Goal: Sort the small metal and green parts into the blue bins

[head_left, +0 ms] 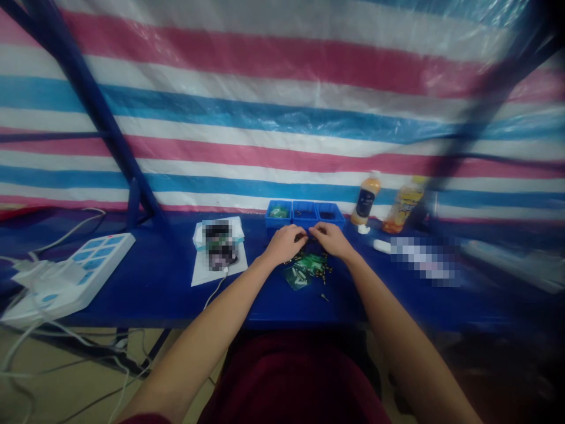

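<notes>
My left hand [283,244] and my right hand [332,239] are close together over the pile, fingers curled and bent inward. Small dark bits show at the fingertips of both, too small to name. Just below the hands lies a pile of green packets [312,263] mixed with small brass-coloured pieces [325,272]. A clear packet with white pieces [299,277] is at its front left. One small screw-like piece [325,297] lies apart, nearer the table edge. Behind the hands stand three blue bins: the left bin [278,222] holds green packets, the middle bin [303,223] and right bin [330,223] dark small pieces.
Two drink bottles, one dark-labelled [365,200] and one yellow-labelled [404,206], stand at the back right. A white power strip [103,259] with cables lies left on the blue table [154,294]. White paper [200,271] with a cabled device is left of the pile.
</notes>
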`<state>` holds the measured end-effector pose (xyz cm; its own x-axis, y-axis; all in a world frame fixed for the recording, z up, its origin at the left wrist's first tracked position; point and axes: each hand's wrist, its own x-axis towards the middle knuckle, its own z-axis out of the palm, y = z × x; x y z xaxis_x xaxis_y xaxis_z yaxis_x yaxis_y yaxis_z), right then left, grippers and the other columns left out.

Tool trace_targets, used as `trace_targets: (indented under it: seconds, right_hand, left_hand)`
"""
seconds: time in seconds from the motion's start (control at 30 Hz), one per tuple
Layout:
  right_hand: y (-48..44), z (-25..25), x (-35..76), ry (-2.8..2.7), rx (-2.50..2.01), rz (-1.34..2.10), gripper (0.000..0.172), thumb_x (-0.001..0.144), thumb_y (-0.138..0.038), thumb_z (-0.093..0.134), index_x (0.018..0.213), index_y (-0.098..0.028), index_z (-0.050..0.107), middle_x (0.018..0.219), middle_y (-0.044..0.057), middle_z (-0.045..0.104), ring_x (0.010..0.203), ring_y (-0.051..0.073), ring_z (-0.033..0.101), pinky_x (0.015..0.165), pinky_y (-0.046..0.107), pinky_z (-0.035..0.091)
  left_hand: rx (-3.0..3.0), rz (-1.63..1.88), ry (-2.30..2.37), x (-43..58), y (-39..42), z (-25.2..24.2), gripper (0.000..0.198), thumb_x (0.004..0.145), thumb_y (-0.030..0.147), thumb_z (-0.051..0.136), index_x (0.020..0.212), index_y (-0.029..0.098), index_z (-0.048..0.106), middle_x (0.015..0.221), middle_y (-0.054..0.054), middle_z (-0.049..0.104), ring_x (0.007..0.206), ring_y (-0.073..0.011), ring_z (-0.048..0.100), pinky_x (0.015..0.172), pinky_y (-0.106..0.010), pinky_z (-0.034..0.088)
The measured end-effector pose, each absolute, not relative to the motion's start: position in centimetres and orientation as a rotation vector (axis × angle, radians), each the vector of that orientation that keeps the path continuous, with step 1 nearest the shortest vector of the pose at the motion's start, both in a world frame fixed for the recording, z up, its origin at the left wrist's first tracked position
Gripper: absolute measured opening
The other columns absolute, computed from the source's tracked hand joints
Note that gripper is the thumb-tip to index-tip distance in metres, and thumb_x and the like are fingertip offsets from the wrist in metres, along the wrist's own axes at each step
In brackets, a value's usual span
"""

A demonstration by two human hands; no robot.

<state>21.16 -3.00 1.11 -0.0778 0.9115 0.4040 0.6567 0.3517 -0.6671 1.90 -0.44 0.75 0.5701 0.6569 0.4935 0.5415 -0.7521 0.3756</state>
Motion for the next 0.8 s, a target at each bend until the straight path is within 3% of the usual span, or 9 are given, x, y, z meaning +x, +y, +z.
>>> trace_targets:
  seconds: [0.8]
  right_hand:
    - [-3.65,1.29,20.49,-1.882,-1.364,0.273,0.030,0.089,-0.042,0.053,0.072,-0.019,0.063,0.065,0.001,0.063,0.061,0.015,0.051,0.059,0.028,0.034]
  left_hand:
    - [2.670,0.880,1.051,1.89,-0.67,0.81,0.017,0.089,0.032,0.056,0.083,0.022,0.067,0.085,-0.005,0.064,0.083,-0.0211,0.061,0.076,-0.033,0.047]
